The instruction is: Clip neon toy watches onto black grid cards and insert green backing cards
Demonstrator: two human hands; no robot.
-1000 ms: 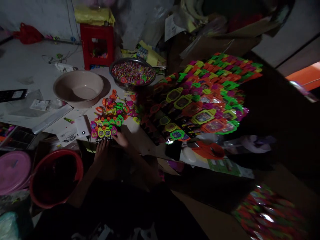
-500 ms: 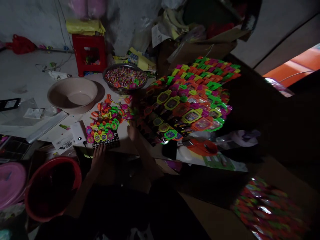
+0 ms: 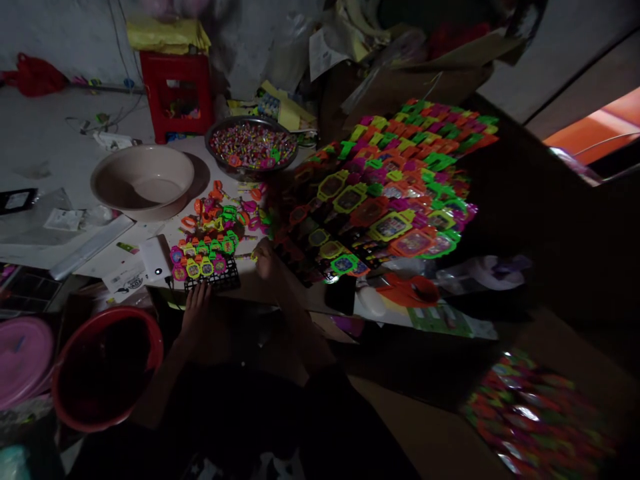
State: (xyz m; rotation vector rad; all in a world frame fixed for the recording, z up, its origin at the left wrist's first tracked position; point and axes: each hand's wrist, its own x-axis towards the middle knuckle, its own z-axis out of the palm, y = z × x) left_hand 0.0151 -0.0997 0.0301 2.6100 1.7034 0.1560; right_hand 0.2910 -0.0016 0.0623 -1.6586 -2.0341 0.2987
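Observation:
My left hand [image 3: 199,300] lies with its fingers stretched out on the near edge of a black grid tray [image 3: 229,277]. Rows of bright toy watches [image 3: 207,268] in pink, yellow, green and orange stand on that tray. To its right, my right hand [image 3: 266,261] has its fingers closed on a small yellow toy watch [image 3: 255,255]; a thin strip, perhaps its strap, points left toward the tray. It is too dark to make out details. Behind the tray is a loose heap of coloured toy watches [image 3: 220,215].
A beige basin [image 3: 143,208] and a metal bowl [image 3: 250,175] of small colourful pieces stand behind. A large stack of packed toy watches [image 3: 390,227] rises at right. A white power bank [image 3: 155,259] lies left of the tray; a red bucket [image 3: 159,353] stands below.
My right hand has drawn slightly nearer, and a yellow toy watch now shows at its fingertips. My left hand stays on the tray edge. The camera view has shifted slightly.

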